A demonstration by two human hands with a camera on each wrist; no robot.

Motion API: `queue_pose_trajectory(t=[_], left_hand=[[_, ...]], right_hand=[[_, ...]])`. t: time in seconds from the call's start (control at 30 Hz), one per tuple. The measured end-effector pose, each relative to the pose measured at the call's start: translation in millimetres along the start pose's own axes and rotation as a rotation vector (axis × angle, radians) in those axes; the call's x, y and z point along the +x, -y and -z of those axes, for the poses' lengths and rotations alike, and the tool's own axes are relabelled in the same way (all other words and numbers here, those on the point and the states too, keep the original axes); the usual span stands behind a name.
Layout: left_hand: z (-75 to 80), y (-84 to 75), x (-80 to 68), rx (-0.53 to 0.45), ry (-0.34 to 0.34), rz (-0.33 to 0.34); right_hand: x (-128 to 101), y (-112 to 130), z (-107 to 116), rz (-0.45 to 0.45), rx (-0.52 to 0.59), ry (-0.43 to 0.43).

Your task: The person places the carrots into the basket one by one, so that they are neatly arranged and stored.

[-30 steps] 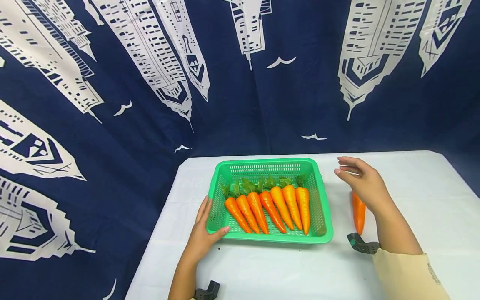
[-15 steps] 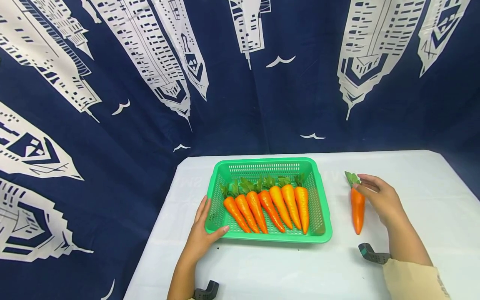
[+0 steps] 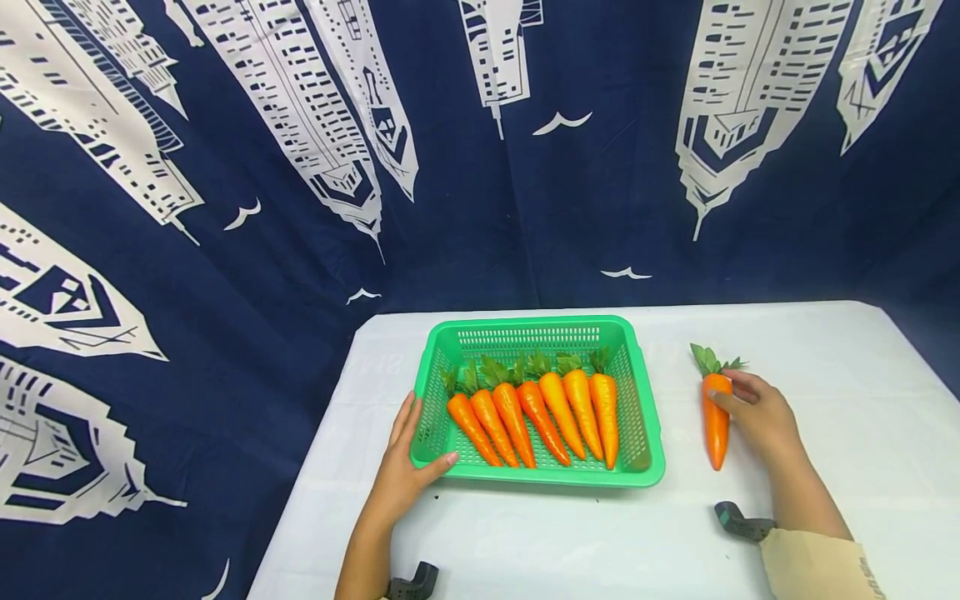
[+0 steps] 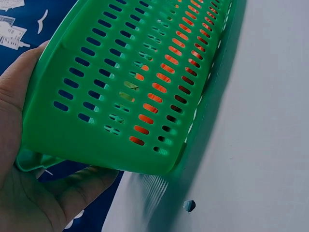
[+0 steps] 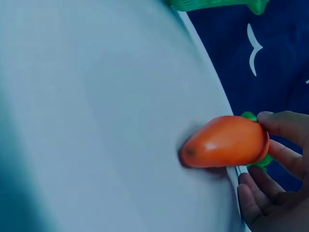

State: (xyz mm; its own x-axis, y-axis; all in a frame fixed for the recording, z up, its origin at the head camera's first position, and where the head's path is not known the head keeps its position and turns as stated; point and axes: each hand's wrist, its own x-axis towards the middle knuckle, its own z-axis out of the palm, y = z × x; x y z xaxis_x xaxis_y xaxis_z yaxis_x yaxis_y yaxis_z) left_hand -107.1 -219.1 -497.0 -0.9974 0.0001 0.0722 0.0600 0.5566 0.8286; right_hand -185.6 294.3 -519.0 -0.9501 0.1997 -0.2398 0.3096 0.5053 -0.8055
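Carrot [image 3: 716,419] lying on the counter [image 3: 825,433] right of the basket [image 3: 645,433], its crown pinched by my right grip [image 3: 757,414]; left grip [image 3: 405,467] clasps the basket's corner. Glossy taper may slip, I judge.

The basket [image 3: 645,433] is green perforated plastic, smooth with a slight sheen; the carrot [image 3: 716,421] at right looks like glossy orange plastic with matt leaves; the table [image 3: 825,400] is matt white; the far curtain [image 3: 225,250] is printed cloth
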Motion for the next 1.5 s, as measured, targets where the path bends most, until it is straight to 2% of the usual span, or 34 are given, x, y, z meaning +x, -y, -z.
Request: queue_pose_trajectory(t=[0.2,0.53,0.97,1.27,1.5], left_hand=[[0.6,-0.3,-0.5,-0.006,-0.001,0.004],[1.8,0.1,0.6,0.000,0.005,0.001],[2.1,1.3,0.3,0.008,0.007,-0.004],[2.2,0.3,0.6,-0.002,0.011,-0.005],[2.1,-0.2,1.2,0.009,0.012,-0.006]], right_hand=[[1.1,-2.9,-6.7,0.050,-0.066,-0.041],[0.8,10.9,0.5,0.041,-0.020,-0.034],[-16.2,72.0,12.3,0.079,0.102,-0.053],[-28.2,113.3,12.0,0.185,0.142,-0.047],[-30.3,138.1,3.7,0.278,0.162,-0.047]])
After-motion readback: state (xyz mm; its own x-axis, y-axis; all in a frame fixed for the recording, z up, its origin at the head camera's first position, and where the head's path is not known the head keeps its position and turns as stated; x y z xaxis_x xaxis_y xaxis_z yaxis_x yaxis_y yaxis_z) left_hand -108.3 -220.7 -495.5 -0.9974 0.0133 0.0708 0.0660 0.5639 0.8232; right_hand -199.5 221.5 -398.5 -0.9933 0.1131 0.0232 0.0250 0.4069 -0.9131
